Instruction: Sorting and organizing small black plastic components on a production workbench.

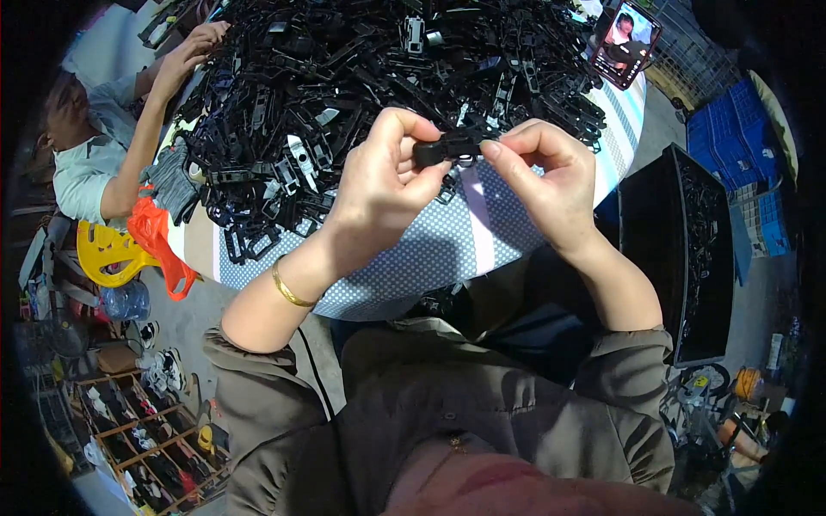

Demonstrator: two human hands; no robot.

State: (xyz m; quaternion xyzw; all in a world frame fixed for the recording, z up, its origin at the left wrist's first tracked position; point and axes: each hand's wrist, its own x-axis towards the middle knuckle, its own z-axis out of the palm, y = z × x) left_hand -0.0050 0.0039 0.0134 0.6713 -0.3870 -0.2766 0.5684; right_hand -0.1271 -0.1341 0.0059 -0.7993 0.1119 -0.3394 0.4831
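Note:
Both my hands meet above the near edge of the table, gripping one small black plastic part (459,144) between them. My left hand (387,172) has its thumb and fingers closed round the part's thicker, rounded end. On the other side, my right hand (546,172) pinches the narrower end between thumb and forefinger. The exact shape of the part is partly hidden by my fingertips. Behind my hands lies a large heap of similar black plastic parts (344,77), a few with pale or shiny pieces among them.
The table wears a patterned cloth (396,271). A phone (626,43) stands at its far right. A black bin (675,249) holding parts stands on the right, near blue crates (731,129). At left are another person (103,163), an orange bag (159,236) and a yellow stool (103,258).

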